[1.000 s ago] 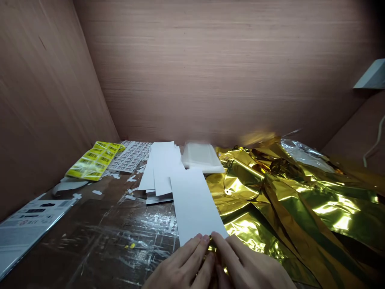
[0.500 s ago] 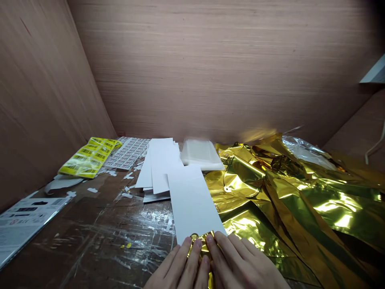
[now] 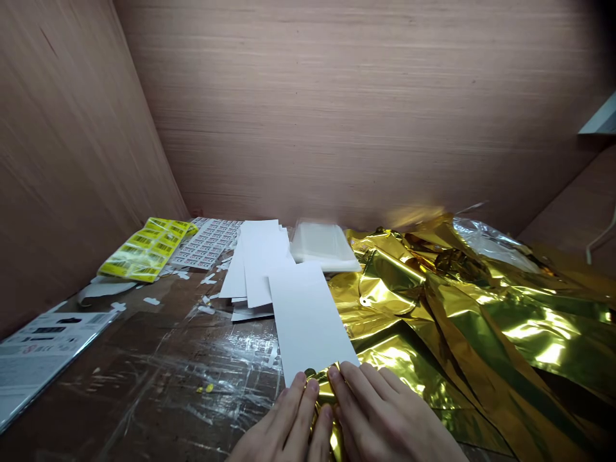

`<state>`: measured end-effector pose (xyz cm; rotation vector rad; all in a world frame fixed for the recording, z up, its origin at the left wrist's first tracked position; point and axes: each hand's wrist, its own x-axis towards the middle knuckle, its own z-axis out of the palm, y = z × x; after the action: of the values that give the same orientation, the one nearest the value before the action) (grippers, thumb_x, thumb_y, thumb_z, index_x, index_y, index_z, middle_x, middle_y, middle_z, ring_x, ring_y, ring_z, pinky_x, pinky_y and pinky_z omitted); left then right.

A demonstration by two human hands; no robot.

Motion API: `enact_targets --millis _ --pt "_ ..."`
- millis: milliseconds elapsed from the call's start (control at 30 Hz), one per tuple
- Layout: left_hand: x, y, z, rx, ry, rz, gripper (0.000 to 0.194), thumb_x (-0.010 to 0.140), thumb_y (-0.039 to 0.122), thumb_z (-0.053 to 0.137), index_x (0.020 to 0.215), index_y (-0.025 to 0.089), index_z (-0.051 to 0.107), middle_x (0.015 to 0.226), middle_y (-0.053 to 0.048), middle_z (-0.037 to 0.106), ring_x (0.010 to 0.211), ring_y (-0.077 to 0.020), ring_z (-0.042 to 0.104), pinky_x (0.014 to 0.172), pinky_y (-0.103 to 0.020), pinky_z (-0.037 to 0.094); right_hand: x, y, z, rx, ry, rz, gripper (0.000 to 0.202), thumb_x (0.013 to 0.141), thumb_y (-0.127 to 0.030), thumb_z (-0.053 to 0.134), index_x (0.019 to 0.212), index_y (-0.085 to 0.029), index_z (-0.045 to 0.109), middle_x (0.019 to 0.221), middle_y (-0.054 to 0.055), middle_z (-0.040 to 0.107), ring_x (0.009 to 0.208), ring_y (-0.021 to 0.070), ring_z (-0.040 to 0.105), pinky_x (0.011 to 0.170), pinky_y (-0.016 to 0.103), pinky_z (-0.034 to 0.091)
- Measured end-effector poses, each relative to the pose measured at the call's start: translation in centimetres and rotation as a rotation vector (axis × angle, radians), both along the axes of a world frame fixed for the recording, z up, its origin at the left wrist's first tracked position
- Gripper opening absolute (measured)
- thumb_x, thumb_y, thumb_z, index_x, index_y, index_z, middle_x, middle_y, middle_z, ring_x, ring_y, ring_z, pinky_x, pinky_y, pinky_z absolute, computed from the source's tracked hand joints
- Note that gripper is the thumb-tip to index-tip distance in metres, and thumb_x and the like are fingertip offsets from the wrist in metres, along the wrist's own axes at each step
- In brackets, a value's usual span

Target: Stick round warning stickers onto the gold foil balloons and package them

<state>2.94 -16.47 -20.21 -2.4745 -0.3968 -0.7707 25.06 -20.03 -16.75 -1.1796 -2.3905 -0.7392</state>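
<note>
At the bottom centre, a folded piece of gold foil lies over the near end of a white card. My left hand presses on its left side with fingers stretched out, holding nothing. On its right side my right hand rests the same way, fingers extended and flat. A strip of foil shows between the two hands; the rest of it is hidden under them. Beyond the card, more white cards lie in a loose stack.
Crumpled gold foil sheets spread across the right side. Clear plastic sleeves lie at the back. To the left are yellow barcode stickers, a white label sheet, a printed package and paper scraps. Wooden walls enclose the table.
Both hands have shifted slightly on the foil, and a little more of it shows between them. The view has moved a little; the other things lie as before.
</note>
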Motion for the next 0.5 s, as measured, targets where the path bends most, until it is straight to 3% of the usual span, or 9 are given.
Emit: enact_targets --millis 267,400,500 --pt "0.5 0.0 1.1 0.037 -0.026 0.049 0.025 0.100 0.008 0.046 0.115 0.006 0.065 0.113 -0.014 0.079 0.106 -0.0268 0.077 0.100 -0.032 0.056 -0.6 0.2 0.0 0.006 0.003 0.004 0.026 0.088 -0.004 0.048 0.092 -0.009 0.074 0.080 0.010 0.068 0.065 0.0235 0.058 0.056 0.036 0.045" --pt "0.2 -0.1 1.3 0.008 0.023 0.048 0.031 0.101 0.012 0.049 0.128 0.004 0.063 0.124 -0.014 0.075 0.115 -0.0255 0.073 0.110 -0.033 0.052 -0.9 0.6 -0.2 -0.012 0.010 0.031 0.026 0.089 -0.003 0.048 0.092 -0.009 0.073 0.079 0.010 0.066 0.067 0.0234 0.058 0.060 0.036 0.048" --pt "-0.2 -0.1 0.7 -0.035 0.054 0.014 0.035 0.101 0.013 0.052 0.135 0.007 0.061 0.130 -0.013 0.073 0.123 -0.0248 0.069 0.117 -0.035 0.045 -0.8 0.8 0.2 -0.010 0.044 0.027 0.029 0.089 -0.002 0.045 0.090 -0.009 0.073 0.079 0.010 0.066 0.067 0.0225 0.058 0.060 0.035 0.051"
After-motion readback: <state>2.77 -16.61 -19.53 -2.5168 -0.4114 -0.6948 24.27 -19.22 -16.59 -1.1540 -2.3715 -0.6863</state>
